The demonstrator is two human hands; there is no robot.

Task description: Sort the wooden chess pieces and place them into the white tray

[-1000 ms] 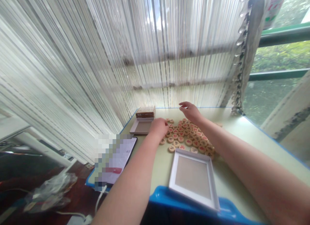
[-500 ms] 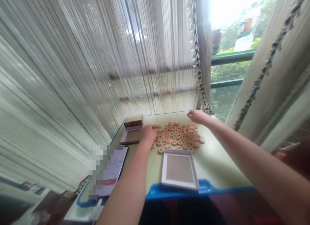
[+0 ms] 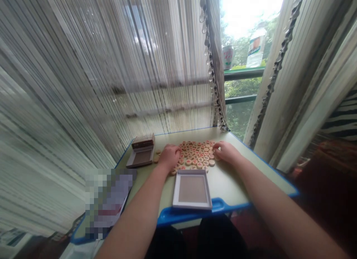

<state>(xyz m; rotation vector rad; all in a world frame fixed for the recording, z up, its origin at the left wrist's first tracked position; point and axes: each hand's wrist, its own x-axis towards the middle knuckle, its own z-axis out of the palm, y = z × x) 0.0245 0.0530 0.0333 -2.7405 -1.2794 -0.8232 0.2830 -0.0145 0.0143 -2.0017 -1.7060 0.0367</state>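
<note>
Round wooden chess discs (image 3: 196, 155), pale tan with red or dark marks on top, lie flat in a loose cluster mid-tabletop, bracketed by both hands. Nearest, at the near edge: shallow white-rimmed box tray (image 3: 192, 189) with grey-brown floor, overhanging the blue lip of the pale green tabletop (image 3: 231, 183). Near-left corner: blurred-out phone (image 3: 107, 199). Left hand (image 3: 168, 157) rests on the cluster's left side, fingers curled down over discs, grip loosely closed, holding nothing that I can make out. Right hand (image 3: 226, 152) at the right side, fingers bent against the outer discs, grip partly open. Risk, as a judgement: a hard sweep could push discs off the right edge; stray discs by the left hand could roll. Far-left edge: second tray (image 3: 140, 158) with a brown box (image 3: 143, 141) behind it. Beyond, white string curtain (image 3: 111, 65).
</note>
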